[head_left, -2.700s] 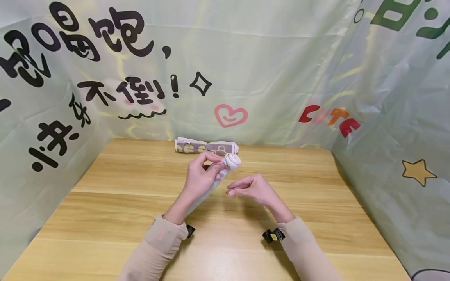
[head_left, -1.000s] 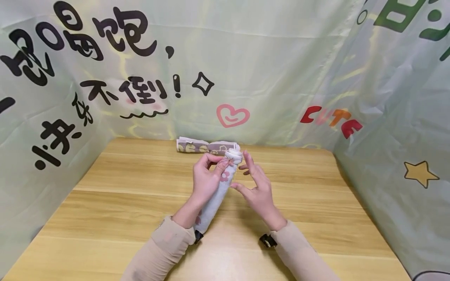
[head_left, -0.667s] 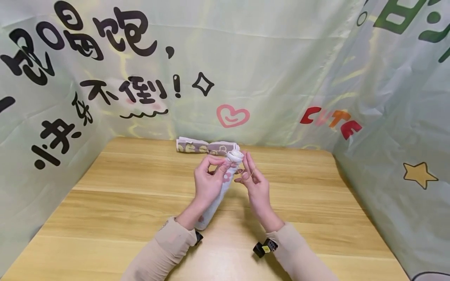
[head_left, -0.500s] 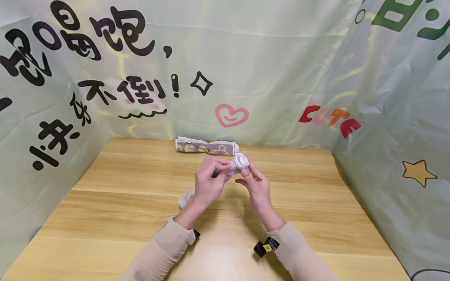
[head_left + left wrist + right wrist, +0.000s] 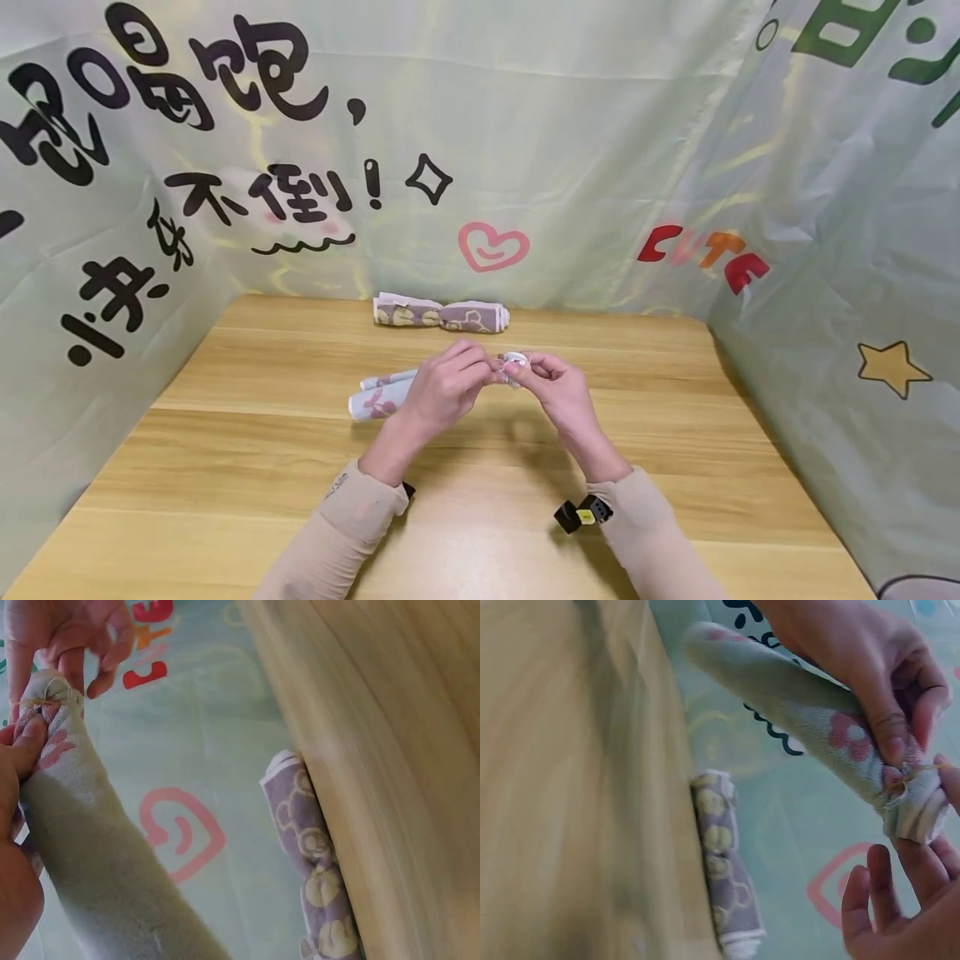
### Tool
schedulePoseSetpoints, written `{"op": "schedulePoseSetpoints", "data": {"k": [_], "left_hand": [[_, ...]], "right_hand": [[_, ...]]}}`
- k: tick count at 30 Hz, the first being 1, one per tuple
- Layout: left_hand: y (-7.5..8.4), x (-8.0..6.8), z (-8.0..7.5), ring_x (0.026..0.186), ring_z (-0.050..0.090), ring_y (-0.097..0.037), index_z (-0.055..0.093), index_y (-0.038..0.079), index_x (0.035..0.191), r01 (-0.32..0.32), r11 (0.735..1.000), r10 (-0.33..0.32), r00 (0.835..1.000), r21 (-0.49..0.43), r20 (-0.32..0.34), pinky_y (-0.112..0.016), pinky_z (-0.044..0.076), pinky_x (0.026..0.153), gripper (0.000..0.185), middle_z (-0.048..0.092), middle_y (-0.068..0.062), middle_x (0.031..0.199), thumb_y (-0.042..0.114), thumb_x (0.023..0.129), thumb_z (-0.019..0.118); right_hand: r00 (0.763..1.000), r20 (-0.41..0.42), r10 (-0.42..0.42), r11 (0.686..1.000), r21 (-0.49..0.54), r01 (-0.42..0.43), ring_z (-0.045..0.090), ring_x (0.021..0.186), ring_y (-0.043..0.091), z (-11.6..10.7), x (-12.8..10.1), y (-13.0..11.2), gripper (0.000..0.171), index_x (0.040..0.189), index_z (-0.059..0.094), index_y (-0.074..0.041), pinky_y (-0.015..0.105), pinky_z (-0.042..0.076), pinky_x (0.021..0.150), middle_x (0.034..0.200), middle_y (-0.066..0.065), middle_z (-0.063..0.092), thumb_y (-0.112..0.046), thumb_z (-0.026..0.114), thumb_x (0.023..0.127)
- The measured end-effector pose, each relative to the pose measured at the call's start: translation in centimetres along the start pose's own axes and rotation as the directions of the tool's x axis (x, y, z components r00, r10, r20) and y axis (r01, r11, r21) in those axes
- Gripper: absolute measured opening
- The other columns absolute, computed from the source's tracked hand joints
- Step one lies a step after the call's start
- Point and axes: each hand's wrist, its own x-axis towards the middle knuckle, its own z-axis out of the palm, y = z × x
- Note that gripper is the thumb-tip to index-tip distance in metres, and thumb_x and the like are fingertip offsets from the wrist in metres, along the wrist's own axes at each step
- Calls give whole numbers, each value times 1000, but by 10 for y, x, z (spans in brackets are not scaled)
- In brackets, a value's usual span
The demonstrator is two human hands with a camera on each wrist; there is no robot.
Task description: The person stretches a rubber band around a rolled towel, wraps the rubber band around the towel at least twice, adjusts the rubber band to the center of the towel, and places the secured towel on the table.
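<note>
A rolled towel (image 5: 378, 406), pale blue with pink flowers, is held above the table, pointing left in the head view. My left hand (image 5: 442, 390) pinches it close to its right end, thumb and fingers pressing the cloth. My right hand (image 5: 564, 396) is at that end and holds a thin yellowish rubber band (image 5: 928, 769), which runs from the towel's gathered neck to the fingers. Both wrist views show the band round the neck, with the white end (image 5: 922, 817) of the roll sticking out past it. My hands hide part of the roll in the head view.
A purple rolled towel (image 5: 472, 317) with yellow shapes lies along the table's back edge, narrowed at its middle. The wooden table (image 5: 262, 467) is enclosed by printed cloth walls (image 5: 585, 150) at the back and sides.
The pale towel has swung from slanting toward me to lying leftward. My right hand, apart from it earlier, has come to its end. The purple towel stays put.
</note>
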Motion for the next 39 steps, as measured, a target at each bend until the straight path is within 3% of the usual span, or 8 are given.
{"op": "schedulePoseSetpoints", "data": {"k": [8,16,20,23,27,30,34,39], "left_hand": [[-3,0,0,85,65,-17,68,8,81,29,999,-28,999,-22,22,-20,58,76,14,70,0,88,10,88,80],[-3,-2,0,85,65,-16,71,7,85,53,997,-49,996,-55,70,-18,58,76,11,71,0,87,9,86,82],[-3,-1,0,84,66,-17,71,7,87,70,996,-66,995,-58,69,-18,58,74,11,72,-1,88,7,86,82],[-3,0,-1,85,67,-17,69,8,86,90,994,-87,995,-58,44,-21,59,74,14,72,-1,88,5,86,83],[-3,2,-2,89,69,-18,68,9,85,115,991,-114,993,-67,10,-23,60,76,18,72,-1,89,-1,85,83],[-3,2,-3,89,69,-18,68,9,85,129,988,-129,992,-80,11,-23,60,78,18,72,0,89,0,85,84],[-2,0,-4,87,68,-18,69,9,88,181,977,-180,983,-113,24,-22,58,77,18,71,-2,90,1,84,85],[0,0,-6,88,68,-17,68,7,91,258,946,-253,966,-194,52,-25,59,78,18,70,-3,94,-1,86,83]], "right_hand": [[987,133,-95,991,-85,107,57,103,15,6,-3,-4,20,117,54,6,27,50,91,114,8,60,-10,60,106],[984,121,-128,988,-71,137,60,93,13,1,-2,-2,23,112,57,7,21,55,76,100,7,60,-2,71,97],[986,106,-127,988,-74,136,64,92,12,-1,-1,-3,28,118,58,7,20,57,75,104,6,62,-3,73,96],[989,78,-125,992,-11,126,65,88,11,0,0,-3,30,124,60,4,21,57,73,106,5,63,-3,71,97],[989,33,-143,986,92,140,66,84,9,2,1,-2,17,113,64,2,23,60,75,105,3,64,0,68,97],[985,24,-170,980,107,166,67,85,9,2,1,-1,10,106,63,2,25,61,76,105,3,64,2,68,97],[958,123,-259,966,27,258,67,96,12,-3,2,2,24,119,61,8,31,63,81,115,10,62,6,67,97],[892,215,-397,896,-120,428,64,107,17,-12,4,2,41,131,62,6,27,61,85,122,18,60,10,73,91]]}}
